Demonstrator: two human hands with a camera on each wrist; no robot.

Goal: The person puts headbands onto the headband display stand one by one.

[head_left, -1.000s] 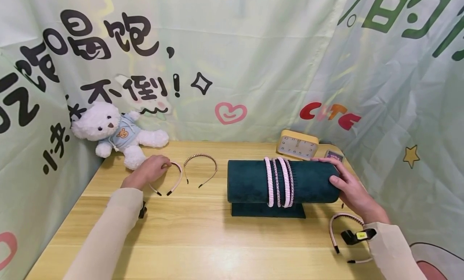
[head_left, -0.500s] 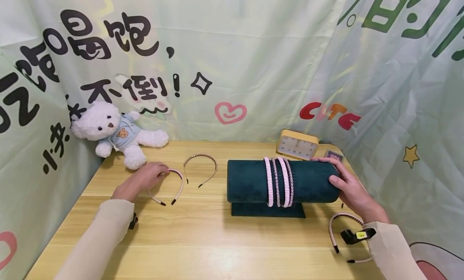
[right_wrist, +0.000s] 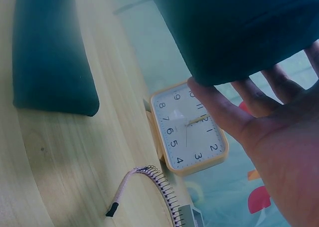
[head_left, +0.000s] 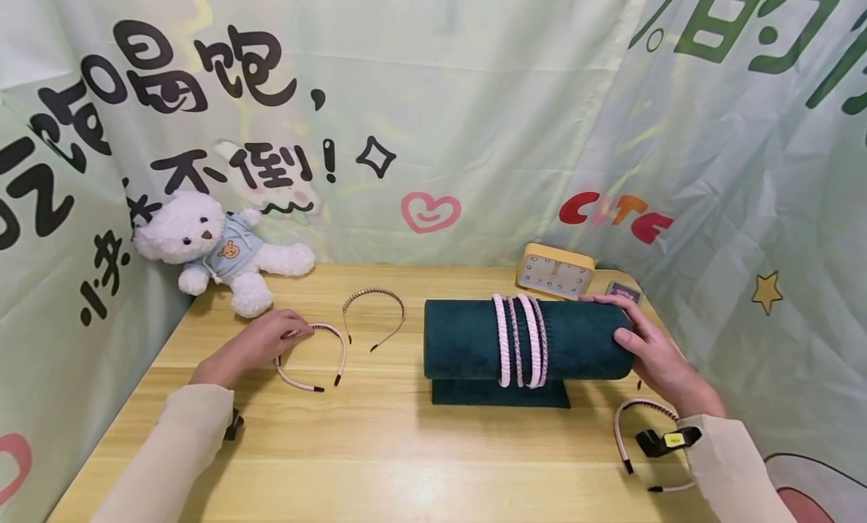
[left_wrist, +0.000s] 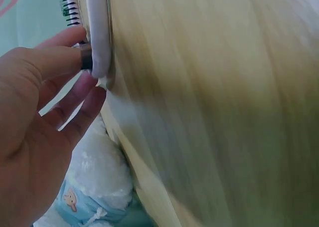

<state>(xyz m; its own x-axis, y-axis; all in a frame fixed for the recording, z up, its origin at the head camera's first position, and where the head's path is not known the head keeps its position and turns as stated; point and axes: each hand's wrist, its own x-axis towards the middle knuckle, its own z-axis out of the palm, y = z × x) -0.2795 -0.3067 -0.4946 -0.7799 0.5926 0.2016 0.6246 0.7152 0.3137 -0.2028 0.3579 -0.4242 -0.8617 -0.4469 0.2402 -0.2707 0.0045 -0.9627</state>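
My left hand [head_left: 260,344] pinches the top of a pale pink toothed headband [head_left: 345,351] on the table, thumb and fingertips at its band in the left wrist view. A thin beaded-looking headband [head_left: 375,290] lies just right of it. The dark green velvet roll stand [head_left: 460,339] stands at centre right, with several pink and braided headbands [head_left: 503,342] side by side round its roll. My right hand [head_left: 660,357] grips the roll's right end, thumb in front and fingers along the top and back.
Below my right wrist lies another pink headband [head_left: 619,436], partly hidden by the wrist camera. A yellow clock [head_left: 555,270] and a small dark box [head_left: 624,290] stand behind the roll. A white teddy bear [head_left: 233,244] sits at the back left, before a printed cloth wall.
My left hand has drawn the pink headband toward me and slightly right, away from the bear. The right hand and the roll stand have stayed in place.
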